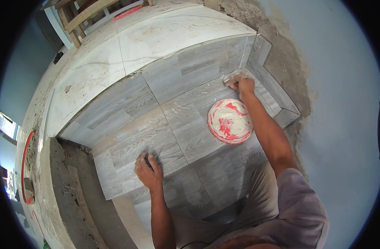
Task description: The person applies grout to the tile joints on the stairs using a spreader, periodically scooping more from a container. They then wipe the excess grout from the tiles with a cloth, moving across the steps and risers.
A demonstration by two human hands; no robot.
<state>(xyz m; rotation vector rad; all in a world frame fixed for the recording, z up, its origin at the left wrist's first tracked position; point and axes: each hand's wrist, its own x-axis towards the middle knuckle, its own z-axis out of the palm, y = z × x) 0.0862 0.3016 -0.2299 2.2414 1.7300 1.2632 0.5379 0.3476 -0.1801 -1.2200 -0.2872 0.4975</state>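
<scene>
My right hand [246, 86] reaches to the far right corner of the grey wood-look floor tiles [185, 120]. Its fingers are closed on a pale, flat, paste-smeared piece [235, 76] pressed near the joint between tread and riser; its exact kind does not show. Below that forearm lies a round red lid [209, 124] spread with cream-coloured paste [227, 118]. My left hand [148, 171] rests on the tread at the left, thumb and fingers apart, holding nothing visible. Its fingers look dusty with paste.
A tiled riser [115, 101] rises to a white marble-look slab [152, 50]. Grey skirting [277, 89] runs along the blue wall [343, 103] at the right. A rough concrete edge [55, 178] borders a gap at the left. Wooden framing [84, 16] stands at the back.
</scene>
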